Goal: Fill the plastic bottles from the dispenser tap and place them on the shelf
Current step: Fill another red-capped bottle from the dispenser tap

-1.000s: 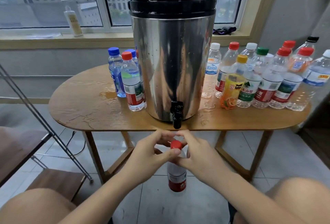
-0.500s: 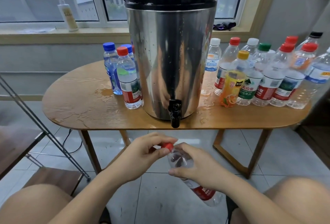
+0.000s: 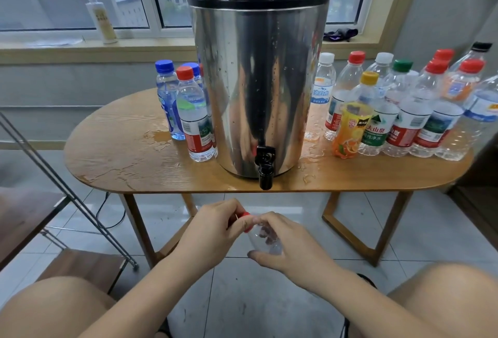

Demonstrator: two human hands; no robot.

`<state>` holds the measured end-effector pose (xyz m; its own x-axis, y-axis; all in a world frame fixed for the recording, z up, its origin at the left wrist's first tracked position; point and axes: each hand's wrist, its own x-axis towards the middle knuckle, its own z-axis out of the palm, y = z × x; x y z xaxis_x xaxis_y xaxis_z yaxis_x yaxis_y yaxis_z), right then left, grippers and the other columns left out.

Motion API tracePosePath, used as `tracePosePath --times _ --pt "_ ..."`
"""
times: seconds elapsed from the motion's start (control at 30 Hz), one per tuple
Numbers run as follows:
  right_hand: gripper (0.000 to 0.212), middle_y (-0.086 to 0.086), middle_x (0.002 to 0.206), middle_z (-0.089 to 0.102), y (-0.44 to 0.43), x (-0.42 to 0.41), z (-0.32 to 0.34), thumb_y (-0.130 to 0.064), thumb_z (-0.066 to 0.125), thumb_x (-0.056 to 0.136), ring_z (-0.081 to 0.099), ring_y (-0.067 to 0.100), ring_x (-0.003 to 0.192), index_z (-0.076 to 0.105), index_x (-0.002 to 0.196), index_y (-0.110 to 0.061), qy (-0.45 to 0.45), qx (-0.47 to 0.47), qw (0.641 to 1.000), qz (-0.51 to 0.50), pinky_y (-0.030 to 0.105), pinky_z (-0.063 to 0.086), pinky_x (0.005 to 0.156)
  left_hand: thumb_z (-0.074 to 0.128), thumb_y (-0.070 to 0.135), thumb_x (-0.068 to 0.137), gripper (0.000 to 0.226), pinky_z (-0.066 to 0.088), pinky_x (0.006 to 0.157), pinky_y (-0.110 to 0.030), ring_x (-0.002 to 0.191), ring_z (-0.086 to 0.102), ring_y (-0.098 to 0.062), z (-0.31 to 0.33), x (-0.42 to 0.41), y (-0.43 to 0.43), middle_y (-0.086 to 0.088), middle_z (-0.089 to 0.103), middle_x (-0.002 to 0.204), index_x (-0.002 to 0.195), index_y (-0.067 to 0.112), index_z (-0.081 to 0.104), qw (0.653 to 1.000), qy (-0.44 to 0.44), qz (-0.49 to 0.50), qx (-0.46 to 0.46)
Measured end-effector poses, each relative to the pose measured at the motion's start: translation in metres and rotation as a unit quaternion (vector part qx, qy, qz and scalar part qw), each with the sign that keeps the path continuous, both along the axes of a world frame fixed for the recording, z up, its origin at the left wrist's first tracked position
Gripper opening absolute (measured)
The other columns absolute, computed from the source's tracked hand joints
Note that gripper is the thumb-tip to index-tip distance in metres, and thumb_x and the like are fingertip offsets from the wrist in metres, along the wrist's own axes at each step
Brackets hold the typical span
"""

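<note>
1. The small clear plastic bottle point(image 3: 265, 240), which stood upright under the tap a second ago, is now held tilted below the tabletop's front edge. Its red label, visible half a second ago, is hidden behind the right hand point(image 3: 293, 248).
2. The ribbed red screw cap point(image 3: 245, 220) is still pinched by the fingers of the left hand point(image 3: 213, 232).
3. The right hand's fingers are curled round the bottle's transparent shoulder.
4. The tall cylindrical steel dispenser point(image 3: 258, 81), polished and topped by a black plastic lid, stands at the middle of the oval wood-grain tabletop point(image 3: 121, 154). Its stubby black tap point(image 3: 265, 167) overhangs the front edge.
5. Glossy water puddles point(image 3: 159, 138) lie on the tabletop's left half.
6. Capped clear bottles are grouped just left of the dispenser point(image 3: 194, 119) and crowded along the right end point(image 3: 404, 111).
7. A metal-framed shelf with wooden boards point(image 3: 80, 265) stands beyond the left end.
</note>
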<state>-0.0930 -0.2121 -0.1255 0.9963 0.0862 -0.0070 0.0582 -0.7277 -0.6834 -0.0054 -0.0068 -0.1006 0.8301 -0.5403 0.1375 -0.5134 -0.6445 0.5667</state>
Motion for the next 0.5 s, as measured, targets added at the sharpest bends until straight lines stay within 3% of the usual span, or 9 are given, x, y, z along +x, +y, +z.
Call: tracePosePath --times 0.07,0.13,0.23,0.3,0.37,0.43,0.5 --pt "0.048 -0.022 0.113 0.058 0.0 0.0 0.0 -0.066 0.076 0.088 0.059 0.003 0.104 0.052 0.125 -0.046 0.006 -0.007 1.0 0.016 0.031 0.055 0.09 0.057 0.083 0.083 0.051 0.057 0.067 -0.027 0.077 0.065 -0.007 -0.003 0.003 0.001 0.013 0.067 0.081 0.095 0.034 0.064 0.999 0.001 -0.003 0.034" --pt "0.047 -0.022 0.112 0.058 0.0 -0.001 0.0 -0.068 0.075 0.088 0.058 0.003 0.103 0.051 0.122 -0.047 0.009 -0.007 1.0 0.02 0.03 0.055 0.088 0.062 0.083 0.083 0.049 0.055 0.073 -0.023 0.087 0.067 -0.003 -0.003 0.004 0.004 0.018 0.07 0.091 0.104 0.039 0.068 0.999 0.011 -0.033 0.009" --pt "0.054 -0.023 0.114 0.061 -0.003 0.0 0.0 -0.072 0.076 0.084 0.062 0.001 0.104 0.051 0.125 -0.048 0.014 0.024 1.0 -0.005 0.026 0.056 0.088 0.077 0.052 0.094 0.036 0.057 0.093 -0.022 0.117 0.066 -0.001 0.005 0.002 0.01 0.027 0.071 0.12 0.128 0.045 0.073 0.99 0.048 -0.099 -0.083" --pt "0.057 -0.023 0.116 0.063 -0.005 0.001 0.002 -0.072 0.079 0.083 0.063 0.0 0.106 0.052 0.128 -0.049 0.024 0.045 0.999 -0.006 0.025 0.056 0.092 0.078 0.031 0.098 0.037 0.056 0.096 -0.023 0.121 0.067 -0.007 0.007 0.003 0.014 0.023 0.072 0.123 0.133 0.043 0.074 0.984 0.072 -0.114 -0.115" --pt "0.057 -0.021 0.117 0.065 -0.006 0.001 0.003 -0.069 0.08 0.083 0.063 0.001 0.108 0.054 0.129 -0.047 0.025 0.059 0.998 0.0 0.024 0.055 0.093 0.078 0.022 0.099 0.037 0.055 0.095 -0.023 0.118 0.068 -0.011 0.007 0.005 0.015 0.02 0.074 0.12 0.131 0.041 0.076 0.983 0.078 -0.111 -0.123" --pt "0.054 -0.019 0.115 0.066 -0.003 0.0 0.001 -0.066 0.081 0.085 0.063 0.002 0.107 0.054 0.127 -0.044 0.012 0.073 0.997 -0.002 0.023 0.054 0.091 0.079 0.026 0.098 0.032 0.053 0.091 -0.019 0.112 0.068 -0.011 0.005 0.004 0.013 0.021 0.073 0.114 0.126 0.04 0.078 0.985 0.068 -0.096 -0.126" --pt "0.05 -0.022 0.112 0.063 0.001 0.001 -0.001 -0.066 0.079 0.086 0.062 0.001 0.106 0.053 0.124 -0.046 -0.006 0.069 0.998 -0.013 0.017 0.049 0.085 0.075 0.043 0.095 0.025 0.049 0.086 -0.014 0.107 0.067 -0.008 0.005 0.004 0.009 0.023 0.071 0.109 0.12 0.038 0.078 0.989 0.043 -0.068 -0.123"
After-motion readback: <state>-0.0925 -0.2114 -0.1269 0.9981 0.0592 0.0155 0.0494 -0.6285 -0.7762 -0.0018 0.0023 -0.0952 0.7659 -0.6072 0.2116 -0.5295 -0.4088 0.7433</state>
